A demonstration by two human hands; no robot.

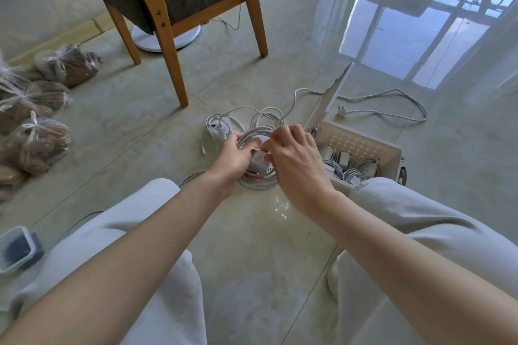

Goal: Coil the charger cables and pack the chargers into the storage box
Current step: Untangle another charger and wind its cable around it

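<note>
My left hand (234,158) grips a white charger block (259,162) with loops of white cable (256,131) coiled around it, held just above the floor. The fingers of my right hand (291,158) pinch the cable at the top of the coil. Behind them lies another white charger (220,127) with loose cable loops on the tiles. The beige storage box (392,152) stands to the right, its lid (333,95) raised, with several coiled white chargers (347,168) inside. A long white cord with a plug (343,112) trails on the floor behind the box.
A wooden chair (168,8) with a grey cushion stands ahead, a white round base (157,42) under it. Several tied plastic bags (42,134) lie at the left. A small clear container (16,249) sits by my left knee. My knees frame the bare tiles.
</note>
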